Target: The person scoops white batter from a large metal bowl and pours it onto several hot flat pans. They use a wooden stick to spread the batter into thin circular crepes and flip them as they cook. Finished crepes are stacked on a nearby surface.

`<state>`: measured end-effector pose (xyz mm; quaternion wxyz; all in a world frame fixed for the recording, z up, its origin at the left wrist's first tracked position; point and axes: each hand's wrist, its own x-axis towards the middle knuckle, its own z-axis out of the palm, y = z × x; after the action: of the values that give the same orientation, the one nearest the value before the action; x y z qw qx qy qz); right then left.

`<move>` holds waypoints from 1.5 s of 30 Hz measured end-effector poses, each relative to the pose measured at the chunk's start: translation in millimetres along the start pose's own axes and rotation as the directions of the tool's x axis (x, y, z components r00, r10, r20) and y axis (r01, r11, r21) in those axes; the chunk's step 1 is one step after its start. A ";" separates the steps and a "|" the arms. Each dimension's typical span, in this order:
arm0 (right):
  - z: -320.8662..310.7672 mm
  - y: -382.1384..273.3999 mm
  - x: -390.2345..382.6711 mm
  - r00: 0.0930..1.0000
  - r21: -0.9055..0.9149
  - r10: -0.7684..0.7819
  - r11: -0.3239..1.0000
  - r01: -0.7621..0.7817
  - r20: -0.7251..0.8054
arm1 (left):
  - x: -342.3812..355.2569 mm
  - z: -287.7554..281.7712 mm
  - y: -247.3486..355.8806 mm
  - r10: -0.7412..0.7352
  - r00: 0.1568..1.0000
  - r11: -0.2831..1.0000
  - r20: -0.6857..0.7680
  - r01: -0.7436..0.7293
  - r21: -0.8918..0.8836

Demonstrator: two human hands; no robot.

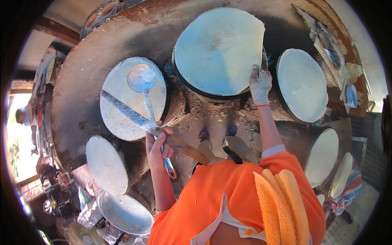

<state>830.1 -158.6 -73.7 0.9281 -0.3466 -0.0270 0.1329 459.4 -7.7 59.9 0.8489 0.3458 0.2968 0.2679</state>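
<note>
My bare left hand [159, 145] is closed around a ladle [141, 78] and a long, flat wooden stick [122, 107], which cross in the grip. The ladle's bowl is coated white and hangs over the left round griddle [118, 110], which a pale sheet of batter covers. My right hand [260, 85], in a white glove with sooty fingers, is closed at the right rim of the large middle griddle [222, 97]. A wide, pale flatbread [220, 49] covers that griddle. Part of the gloved fingers is hidden at the rim.
A third covered griddle [303, 85] sits at the right on the earthen stove [81, 81]. Pale rounds stand lower left [107, 165] and lower right [322, 157]. A metal basin [125, 214] is at the lower left. A plastic jug [351, 96] stands far right.
</note>
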 end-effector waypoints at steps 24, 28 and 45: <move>-199.3 -292.0 -34.9 0.679 -0.730 -0.733 -0.443 -0.521 -0.040 | 4.4 136.8 -69.5 -0.125 0.917 0.976 0.379 0.045 0.213; -186.7 -304.5 -29.2 0.658 -0.774 -0.616 -0.118 -0.622 -0.434 | 7.3 176.1 -89.3 -0.175 0.892 0.965 0.416 0.072 0.250; -84.1 -313.6 -122.4 0.469 -0.964 -0.842 0.243 -0.109 -0.265 | 62.8 181.9 -133.4 -0.371 0.683 0.922 0.630 0.189 0.338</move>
<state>795.7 -471.7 71.7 0.4696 -0.7877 0.2151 -0.3358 660.8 -126.4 46.7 0.8789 0.4722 0.0442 -0.0509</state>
